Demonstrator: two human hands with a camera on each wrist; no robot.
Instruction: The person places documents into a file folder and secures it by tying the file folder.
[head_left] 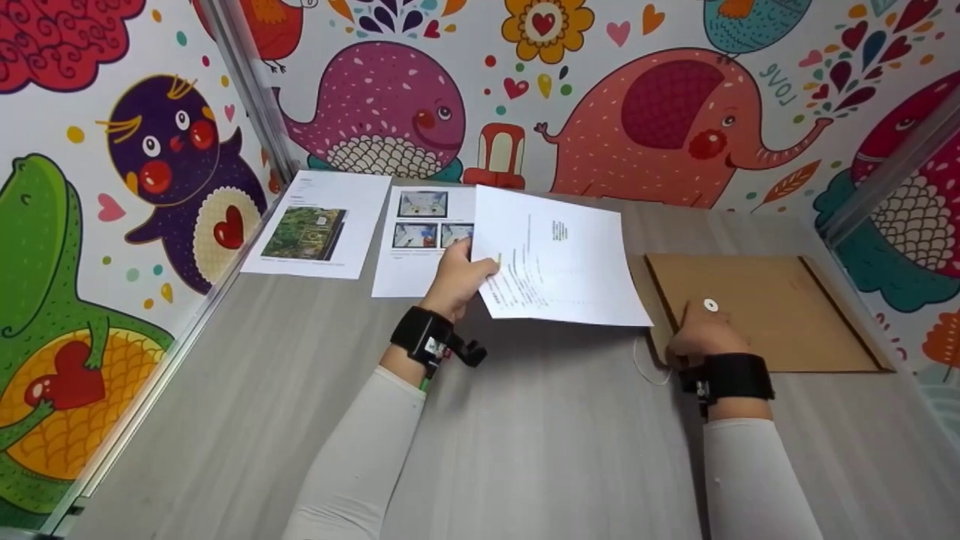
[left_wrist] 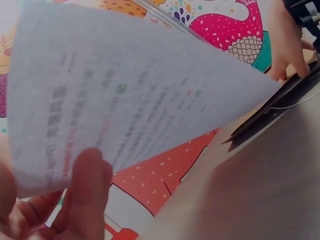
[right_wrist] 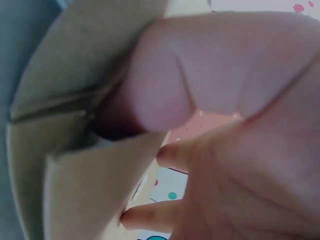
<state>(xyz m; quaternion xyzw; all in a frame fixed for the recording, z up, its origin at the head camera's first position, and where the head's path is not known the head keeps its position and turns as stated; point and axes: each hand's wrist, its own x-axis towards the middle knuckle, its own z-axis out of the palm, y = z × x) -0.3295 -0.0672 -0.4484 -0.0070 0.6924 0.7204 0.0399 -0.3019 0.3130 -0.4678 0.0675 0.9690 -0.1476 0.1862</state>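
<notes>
My left hand (head_left: pixel 456 281) pinches a printed white sheet of paper (head_left: pixel 562 259) by its left edge and holds it up above the table. In the left wrist view the thumb (left_wrist: pixel 90 187) lies over the sheet's printed face. On the right lies a brown kraft document envelope (head_left: pixel 780 311) with a white button (head_left: pixel 710 305) and a loose string (head_left: pixel 651 367). My right hand (head_left: pixel 709 335) grips the envelope's left, open end. The right wrist view shows the thumb (right_wrist: pixel 160 90) tucked inside the opening, with other fingers (right_wrist: pixel 150 216) along the outside.
Two more printed sheets lie at the back left of the grey table: one with a garden photo (head_left: pixel 300 232), one with several small pictures (head_left: pixel 416 232), partly covered by the held sheet. Cartoon-printed walls (head_left: pixel 375 112) close off the back and both sides.
</notes>
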